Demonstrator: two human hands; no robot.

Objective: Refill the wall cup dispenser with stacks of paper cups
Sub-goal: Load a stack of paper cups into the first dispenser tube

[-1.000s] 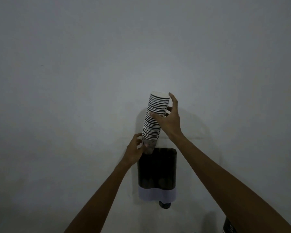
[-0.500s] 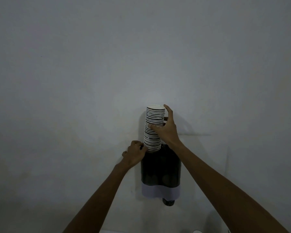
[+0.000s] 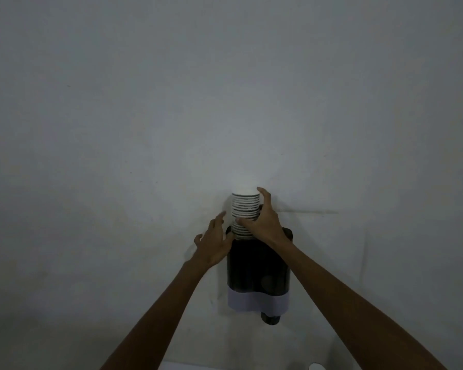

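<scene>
A dark wall cup dispenser [image 3: 257, 271] with a pale band along its bottom hangs on the grey wall. A stack of paper cups [image 3: 246, 206], white with dark rims, stands upright in the dispenser's left tube, its upper part sticking out above the top. My right hand [image 3: 262, 222] wraps around the stack from the right, thumb across its front. My left hand [image 3: 214, 244] rests with fingers spread at the dispenser's top left corner, beside the stack's base. One cup's bottom [image 3: 270, 319] pokes out below the dispenser on the right.
The bare grey wall [image 3: 225, 102] fills most of the view. A pale surface edge [image 3: 187, 365] and a small white object [image 3: 317, 367] show at the bottom of the frame.
The stack has sunk further down into the dispenser, my right hand following it. My left hand has let go of the stack's base and opened beside the dispenser top.
</scene>
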